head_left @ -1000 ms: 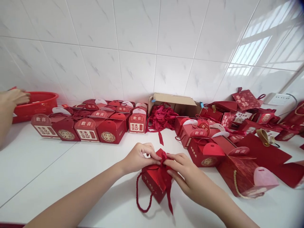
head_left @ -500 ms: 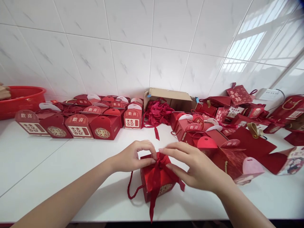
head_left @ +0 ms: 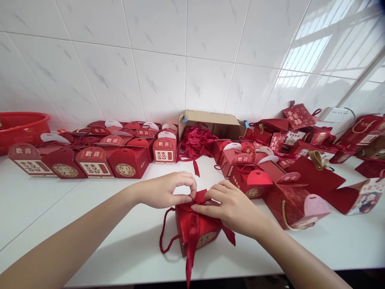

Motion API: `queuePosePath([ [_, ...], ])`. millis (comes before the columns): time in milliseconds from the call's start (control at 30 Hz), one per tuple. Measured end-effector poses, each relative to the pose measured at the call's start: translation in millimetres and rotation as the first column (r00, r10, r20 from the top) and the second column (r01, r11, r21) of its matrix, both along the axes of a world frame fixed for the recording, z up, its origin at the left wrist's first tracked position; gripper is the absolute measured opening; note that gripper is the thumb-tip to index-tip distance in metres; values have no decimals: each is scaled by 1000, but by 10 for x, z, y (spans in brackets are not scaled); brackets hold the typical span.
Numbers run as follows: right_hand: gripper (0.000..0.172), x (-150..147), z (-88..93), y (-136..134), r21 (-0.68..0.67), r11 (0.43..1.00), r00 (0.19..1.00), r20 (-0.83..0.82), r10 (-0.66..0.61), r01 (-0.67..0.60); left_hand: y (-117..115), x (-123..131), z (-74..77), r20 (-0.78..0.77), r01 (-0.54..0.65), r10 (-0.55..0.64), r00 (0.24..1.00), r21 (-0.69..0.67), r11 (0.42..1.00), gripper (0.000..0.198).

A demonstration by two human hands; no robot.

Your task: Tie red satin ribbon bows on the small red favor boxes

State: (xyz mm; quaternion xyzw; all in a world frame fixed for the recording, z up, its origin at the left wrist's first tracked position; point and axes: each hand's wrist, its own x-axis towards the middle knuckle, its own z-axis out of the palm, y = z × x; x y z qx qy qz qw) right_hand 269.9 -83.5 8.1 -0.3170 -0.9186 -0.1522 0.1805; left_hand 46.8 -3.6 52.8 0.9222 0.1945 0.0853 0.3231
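Observation:
A small red gift box stands on the white table below my hands, with a gold round emblem on its front. A dark red satin ribbon is wound over its top, one tail hanging down the front and another to the right. My left hand pinches the ribbon with thumb and index finger at the top left of the box. From the right, my right hand closes its fingers on the ribbon by the knot, which it partly hides. A twisted red cord handle loops off the box's left side.
Rows of closed red boxes stand at the back left, near a red plastic basin. A cardboard box behind holds a heap of red ribbons. More boxes and bags crowd the right side.
My right hand has moved left and closed its fingers in on the ribbon near the knot. My left hand keeps its pinch. The view has shifted slightly.

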Motion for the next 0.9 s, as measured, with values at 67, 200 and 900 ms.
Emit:
queuePosePath([
  [67, 30, -6, -31, 21, 3, 1000, 999, -27, 27, -27, 12, 25, -8, 33, 14, -13, 999, -36, 999, 11],
  [200, 28, 15, -47, 70, -32, 996, 995, -54, 79, -80, 65, 29, -75, 48, -31, 36, 998, -107, 994, 12],
  [900, 30, 93, -255, 157, -48, 976, 896, -408, 174, -211, -80, 84, -258, 181, -130, 123, 976, 27, 991, 18],
])
